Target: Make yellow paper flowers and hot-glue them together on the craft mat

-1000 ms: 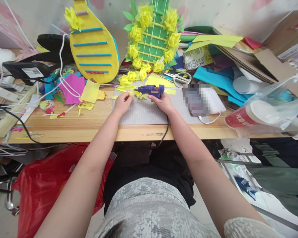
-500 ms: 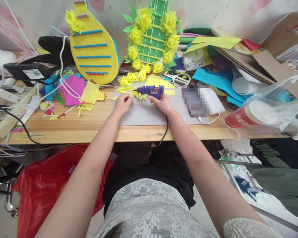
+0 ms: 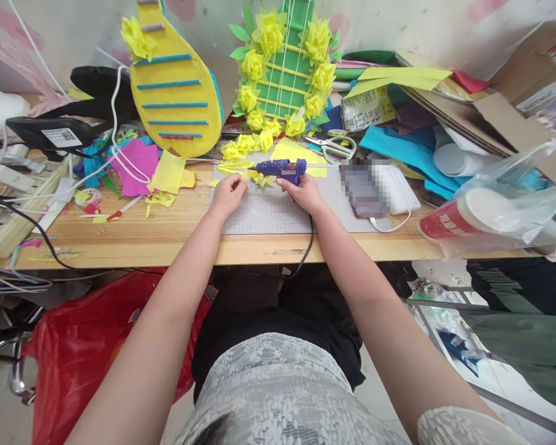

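My right hand (image 3: 303,191) grips a blue-purple hot glue gun (image 3: 280,168), its nozzle pointing left and a glue stick (image 3: 322,165) coming out of its rear. Just left of the nozzle, my left hand (image 3: 229,194) is closed in a pinch. A small piece of yellow paper shows at its fingertips, mostly hidden by them. Behind that hand lie yellow paper petals (image 3: 234,167). Both hands are over a grey cutting mat (image 3: 264,216). Several finished yellow paper flowers (image 3: 246,144) lie beyond the gun, in front of a green instrument shape (image 3: 282,80) trimmed with similar flowers.
A yellow lute-shaped board (image 3: 173,93) leans at the back left. Scissors (image 3: 336,148), a phone (image 3: 364,188), a white power bank (image 3: 396,185) and a bagged red cup (image 3: 454,216) are on the right. Coloured paper scraps (image 3: 136,167) and cables lie left. The gun's black cord (image 3: 311,247) hangs over the table edge.
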Demonstrator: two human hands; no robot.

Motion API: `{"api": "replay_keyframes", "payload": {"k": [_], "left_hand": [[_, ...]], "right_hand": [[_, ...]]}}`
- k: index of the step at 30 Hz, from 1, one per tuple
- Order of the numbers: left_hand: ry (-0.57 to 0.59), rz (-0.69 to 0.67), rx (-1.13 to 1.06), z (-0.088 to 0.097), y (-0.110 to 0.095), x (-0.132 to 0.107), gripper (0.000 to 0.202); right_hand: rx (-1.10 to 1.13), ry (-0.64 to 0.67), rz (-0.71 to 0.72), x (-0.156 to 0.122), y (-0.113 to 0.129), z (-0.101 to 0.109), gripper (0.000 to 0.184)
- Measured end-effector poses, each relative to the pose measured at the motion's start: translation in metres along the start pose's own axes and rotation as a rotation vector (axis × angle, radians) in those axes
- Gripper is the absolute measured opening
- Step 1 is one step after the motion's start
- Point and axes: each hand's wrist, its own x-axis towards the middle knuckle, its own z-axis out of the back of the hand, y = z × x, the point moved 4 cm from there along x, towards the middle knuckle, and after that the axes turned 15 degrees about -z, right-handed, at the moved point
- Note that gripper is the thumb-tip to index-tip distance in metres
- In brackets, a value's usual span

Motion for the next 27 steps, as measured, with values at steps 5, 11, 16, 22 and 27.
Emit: {"api": "replay_keyframes", "payload": {"k": [5, 11, 16, 22, 27], "left_hand": [[-0.016, -0.004, -0.019, 0.0, 0.002, 0.0, 0.019], [-0.03, 0.015, -0.034, 0.0, 0.001, -0.001, 0.019], [-0.033, 0.024, -0.046, 0.001, 0.002, 0.0, 0.019], [-0.044, 0.015, -0.045, 0.001, 0.001, -0.001, 0.02], [-0.365, -0.076, 0.192, 0.02, -0.001, 0.0, 0.024]], "right_hand": [[-0.011, 0.002, -0.005, 0.0, 0.0, 0.0, 0.049], [-0.025, 0.006, 0.001, -0.001, 0.0, 0.001, 0.046], [-0.001, 0.058, 0.018, -0.005, 0.004, 0.003, 0.047], [0.044, 0.067, 0.048, -0.006, 0.006, 0.009, 0.048], [0.111, 0.038, 0.06, -0.001, 0.005, 0.025, 0.042]]}}
